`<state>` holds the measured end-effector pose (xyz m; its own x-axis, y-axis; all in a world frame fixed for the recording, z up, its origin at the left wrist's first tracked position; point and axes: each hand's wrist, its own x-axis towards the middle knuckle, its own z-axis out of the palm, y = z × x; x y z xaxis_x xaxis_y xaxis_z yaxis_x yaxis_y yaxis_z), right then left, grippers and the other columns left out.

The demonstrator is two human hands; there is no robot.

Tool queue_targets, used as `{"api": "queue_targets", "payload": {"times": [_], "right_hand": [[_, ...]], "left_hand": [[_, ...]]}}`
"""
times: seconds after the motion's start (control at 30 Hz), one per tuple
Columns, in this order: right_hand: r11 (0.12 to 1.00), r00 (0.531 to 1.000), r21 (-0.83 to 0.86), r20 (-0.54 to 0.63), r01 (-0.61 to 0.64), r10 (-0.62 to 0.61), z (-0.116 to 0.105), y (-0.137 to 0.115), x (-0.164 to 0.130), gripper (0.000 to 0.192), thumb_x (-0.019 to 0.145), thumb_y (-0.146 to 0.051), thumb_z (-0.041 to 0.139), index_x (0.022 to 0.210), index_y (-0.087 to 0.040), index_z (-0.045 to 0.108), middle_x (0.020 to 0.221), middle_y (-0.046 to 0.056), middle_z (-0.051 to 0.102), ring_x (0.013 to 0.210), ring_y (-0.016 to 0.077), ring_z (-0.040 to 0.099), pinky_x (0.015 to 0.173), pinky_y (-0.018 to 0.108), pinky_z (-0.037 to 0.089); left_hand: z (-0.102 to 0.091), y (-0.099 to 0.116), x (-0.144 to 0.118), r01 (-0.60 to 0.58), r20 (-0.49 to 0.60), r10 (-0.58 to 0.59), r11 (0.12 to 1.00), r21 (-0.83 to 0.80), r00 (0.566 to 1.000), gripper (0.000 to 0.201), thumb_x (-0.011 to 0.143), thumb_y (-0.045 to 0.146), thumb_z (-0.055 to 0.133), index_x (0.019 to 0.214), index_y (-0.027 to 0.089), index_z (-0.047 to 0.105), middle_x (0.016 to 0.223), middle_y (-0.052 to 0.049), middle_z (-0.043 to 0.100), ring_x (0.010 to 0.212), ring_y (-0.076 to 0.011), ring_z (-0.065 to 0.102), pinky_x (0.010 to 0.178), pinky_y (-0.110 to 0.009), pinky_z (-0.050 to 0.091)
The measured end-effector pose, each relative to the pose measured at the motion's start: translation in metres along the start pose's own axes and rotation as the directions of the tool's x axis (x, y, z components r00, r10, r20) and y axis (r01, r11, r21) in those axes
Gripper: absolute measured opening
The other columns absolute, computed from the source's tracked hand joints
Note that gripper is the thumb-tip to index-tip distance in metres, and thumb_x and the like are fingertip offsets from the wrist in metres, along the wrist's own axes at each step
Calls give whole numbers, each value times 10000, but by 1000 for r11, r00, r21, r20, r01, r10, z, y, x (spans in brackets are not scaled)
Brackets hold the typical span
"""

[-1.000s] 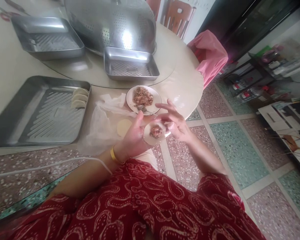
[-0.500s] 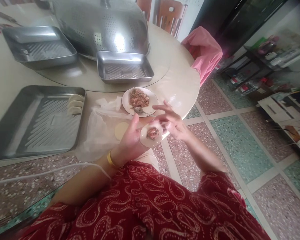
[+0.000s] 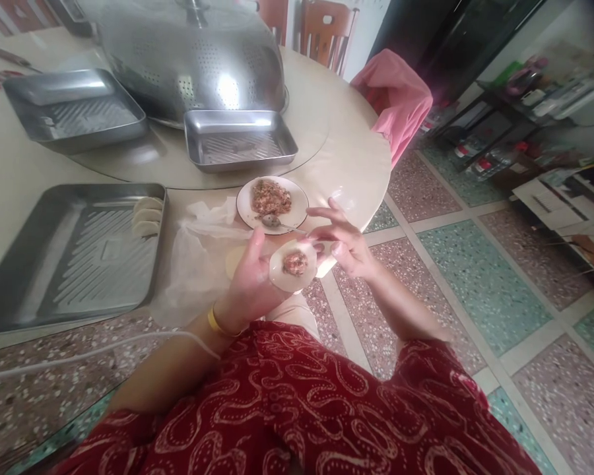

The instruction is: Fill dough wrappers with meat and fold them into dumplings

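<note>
A round dumpling wrapper lies flat on the fingers of my left hand, which supports it with the thumb raised. A lump of minced filling rests in the wrapper's middle. Close to the wrapper's right edge, my right hand has its fingers spread and holds nothing visible; whether a fingertip touches the edge is hard to make out. Just beyond both hands is a white plate of minced filling, with a spoon leaning in it. Partly behind my left hand, another wrapper lies on the table.
At left, a large metal tray holds several folded dumplings in its far right corner. Two smaller metal trays stand farther back, before a big perforated steel dome. Crumpled plastic lies left of the plate.
The view has shifted slightly, moving the table items a little down in the picture. Both hands keep nearly the same pose, and the filling stays on the wrapper.
</note>
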<state>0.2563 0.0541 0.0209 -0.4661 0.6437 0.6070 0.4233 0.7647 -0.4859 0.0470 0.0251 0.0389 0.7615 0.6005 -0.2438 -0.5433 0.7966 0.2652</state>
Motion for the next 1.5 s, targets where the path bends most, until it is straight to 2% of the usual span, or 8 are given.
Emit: {"api": "queue_targets", "payload": {"times": [0.4, 0.5, 0.63, 0.83, 1.0, 1.2, 1.33, 1.5], "right_hand": [[992, 996, 120, -82, 33, -23, 4, -4, 0, 375, 1007, -510, 369, 1015, -294, 676, 856, -21, 745, 1263, 219, 580, 1221, 580, 245], [910, 978, 372, -32, -181, 207, 0, -14, 6, 380, 1008, -522, 371, 1045, -247, 631, 835, -7, 729, 909, 173, 705, 917, 423, 566], [805, 906, 417, 174, -422, 386, -3, -28, 22, 488, 978, -618, 334, 1086, -210, 579, 795, 7, 665, 615, 119, 633, 496, 260, 519], [970, 962, -12, 123, -245, 244, 0, -31, 38, 664, 961, -678, 183, 955, -192, 635, 787, 42, 640, 911, 219, 610, 932, 488, 486], [997, 998, -71, 40, -37, 40, 7, -21, 29, 572, 1000, -605, 217, 1022, -215, 635, 1001, 43, 691, 1090, 219, 587, 1033, 506, 427], [983, 995, -185, -97, 12, -30, 3, -16, 7, 433, 1017, -525, 296, 1079, -259, 632, 1038, 4, 695, 1206, 221, 579, 1156, 597, 324], [887, 953, -446, -200, 119, -229, 11, -16, -17, 258, 942, -494, 508, 1135, -349, 597, 1290, -38, 627, 1316, 226, 486, 1189, 599, 284], [846, 940, -526, -238, 85, -243, 36, -13, -43, 402, 850, -426, 681, 1225, -430, 537, 1488, -90, 463, 1456, 213, 309, 1246, 554, 161]], "left_hand": [[-7, 2, -2, -43, 52, 42, 999, 23, 998, 863, 922, 738, 182, 1415, 86, 461, 1295, -158, 637, 1349, -306, 484, 1148, -449, 352], [-10, 2, -1, -8, 23, 7, 997, 73, 1000, 893, 918, 747, 130, 1356, 75, 521, 1226, -151, 675, 1324, -291, 514, 1149, -420, 359], [-11, -2, 3, 3, 55, -10, 992, 124, 998, 870, 913, 757, 144, 1331, 111, 549, 1190, -115, 694, 1317, -285, 525, 1145, -416, 369], [-11, -7, 6, -44, 85, 31, 985, 164, 996, 812, 943, 712, 144, 1338, 128, 547, 1214, -101, 689, 1348, -261, 499, 1158, -391, 360], [-8, -2, 4, -57, 81, 46, 988, 142, 996, 792, 943, 705, 169, 1339, 128, 540, 1229, -108, 679, 1338, -264, 504, 1157, -433, 365], [-9, 9, 0, -81, 61, 74, 991, 110, 995, 797, 928, 721, 193, 1310, 106, 525, 1210, -119, 680, 1314, -269, 531, 1113, -424, 426], [2, 12, -7, -122, 64, 117, 989, 82, 991, 689, 956, 646, 263, 1325, 105, 479, 1292, -133, 639, 1346, -280, 499, 1141, -470, 391], [12, 10, -9, -114, 85, 105, 988, 106, 991, 646, 934, 640, 325, 1307, 141, 494, 1297, -142, 640, 1366, -327, 474, 1114, -528, 419]]}}
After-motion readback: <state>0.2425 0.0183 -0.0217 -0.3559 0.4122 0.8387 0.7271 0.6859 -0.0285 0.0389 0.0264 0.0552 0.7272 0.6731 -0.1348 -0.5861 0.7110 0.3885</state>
